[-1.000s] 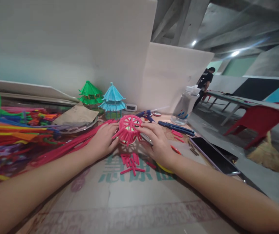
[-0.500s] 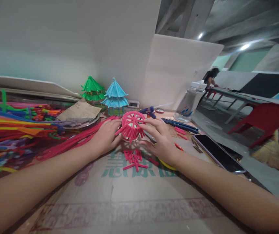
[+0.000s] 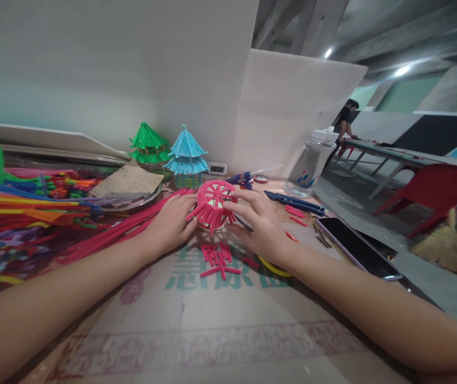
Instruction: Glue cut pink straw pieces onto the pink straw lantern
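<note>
A round pink pipe-cleaner model (image 3: 215,205), with a spoked top and short strips hanging around its rim, stands between my hands at the middle of the table. My left hand (image 3: 174,221) has its fingers and thumb at the model's left side, gripping it. From the right, the bent fingers of my right hand (image 3: 258,218) press against the rim, the thumb lower down near its base. Short cut pink pipe-cleaner pieces (image 3: 221,261) lie just in front. A bundle of long pink pipe cleaners (image 3: 120,232) runs beside my left wrist.
Behind stand a green pavilion model (image 3: 149,144) and a blue one (image 3: 187,152). Multicoloured pipe cleaners (image 3: 24,208) crowd the left. To the right are a glue gun (image 3: 242,178), a water bottle (image 3: 306,165), a dark blue cutter (image 3: 296,201) and a phone (image 3: 358,248). Farther off, a person (image 3: 345,122) leans over another table.
Both hands stay around the pink model with almost the same hold. The whole view has shifted slightly. The person in the background has straightened up a little.
</note>
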A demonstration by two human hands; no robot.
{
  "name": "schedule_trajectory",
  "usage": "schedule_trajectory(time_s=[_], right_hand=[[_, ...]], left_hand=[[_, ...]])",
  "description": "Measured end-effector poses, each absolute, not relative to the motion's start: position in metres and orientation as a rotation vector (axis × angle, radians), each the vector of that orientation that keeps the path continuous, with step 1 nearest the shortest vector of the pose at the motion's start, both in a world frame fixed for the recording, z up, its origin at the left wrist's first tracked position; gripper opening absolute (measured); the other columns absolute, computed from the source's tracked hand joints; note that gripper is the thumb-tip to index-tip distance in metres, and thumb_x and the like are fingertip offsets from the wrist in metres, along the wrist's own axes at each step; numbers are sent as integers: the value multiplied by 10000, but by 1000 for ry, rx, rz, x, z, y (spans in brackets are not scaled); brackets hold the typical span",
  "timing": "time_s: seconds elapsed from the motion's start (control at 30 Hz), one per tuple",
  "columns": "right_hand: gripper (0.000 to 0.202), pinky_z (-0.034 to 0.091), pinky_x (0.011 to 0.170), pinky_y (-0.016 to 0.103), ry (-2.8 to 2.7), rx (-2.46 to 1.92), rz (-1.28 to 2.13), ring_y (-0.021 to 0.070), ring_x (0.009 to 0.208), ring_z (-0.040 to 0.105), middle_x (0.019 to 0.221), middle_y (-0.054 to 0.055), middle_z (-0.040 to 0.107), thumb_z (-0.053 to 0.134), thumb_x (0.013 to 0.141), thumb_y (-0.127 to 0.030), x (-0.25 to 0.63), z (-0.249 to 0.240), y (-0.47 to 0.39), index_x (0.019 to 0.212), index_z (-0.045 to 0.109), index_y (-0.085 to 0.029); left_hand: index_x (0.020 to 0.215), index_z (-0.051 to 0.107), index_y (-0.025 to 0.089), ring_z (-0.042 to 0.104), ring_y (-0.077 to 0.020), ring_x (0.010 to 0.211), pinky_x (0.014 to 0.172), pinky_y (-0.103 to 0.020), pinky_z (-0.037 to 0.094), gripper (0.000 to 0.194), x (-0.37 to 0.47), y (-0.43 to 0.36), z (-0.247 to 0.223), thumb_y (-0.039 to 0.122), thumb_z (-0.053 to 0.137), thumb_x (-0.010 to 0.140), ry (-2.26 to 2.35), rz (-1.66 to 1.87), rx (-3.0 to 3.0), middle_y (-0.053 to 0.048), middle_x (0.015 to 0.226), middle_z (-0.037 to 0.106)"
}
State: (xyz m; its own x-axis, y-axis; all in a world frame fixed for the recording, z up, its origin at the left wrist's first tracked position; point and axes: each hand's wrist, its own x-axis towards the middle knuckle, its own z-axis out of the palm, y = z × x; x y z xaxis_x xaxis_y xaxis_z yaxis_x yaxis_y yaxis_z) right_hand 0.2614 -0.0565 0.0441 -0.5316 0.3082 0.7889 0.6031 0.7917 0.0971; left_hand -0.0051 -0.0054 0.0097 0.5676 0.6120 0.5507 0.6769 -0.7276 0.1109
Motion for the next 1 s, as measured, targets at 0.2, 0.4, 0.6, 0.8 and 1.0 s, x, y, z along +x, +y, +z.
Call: schedule_trajectory(time_s=[0.2,0.4,0.6,0.8,1.0], right_hand=[[284,415,1177,577,-2162,-717,-478,280,1299,610,1345,108,681,649,995,-247,263,46,-56,1276,660,-285],[281,411,1189,576,-2146,-699,-513,278,1293,614,1328,119,682,650,994,-234,262,47,-56,1273,650,-263],[482,383,1207,601,-2189,-662,-493,300,1338,588,1393,131,642,667,972,-284,265,44,-57,1437,544,-268],[456,426,1172,598,-2154,-667,-514,319,1361,560,1411,170,604,651,974,-273,269,39,-57,1415,540,-238],[316,512,1078,555,-2090,-633,-449,283,1199,641,1239,100,668,660,964,-240,268,36,-56,1271,606,-293]], left_hand=[[1379,555,144,538,-344,1375,1182,-571,429,427,-4,-6,11,313,488,993,-1131,-877,-2680,-179,1413,625],[1387,549,137,525,-348,1385,1185,-574,423,435,-4,-7,11,314,485,995,-1141,-868,-2681,-183,1422,616],[1356,567,140,539,-333,1370,1175,-557,433,404,-5,-6,10,310,478,1000,-1105,-872,-2691,-176,1401,629],[1347,570,151,545,-329,1368,1173,-548,440,393,-5,-6,9,328,477,1009,-1109,-900,-2683,-170,1393,632],[1368,576,158,534,-335,1381,1166,-565,442,416,-6,-2,8,304,498,986,-1148,-864,-2724,-163,1418,625]])
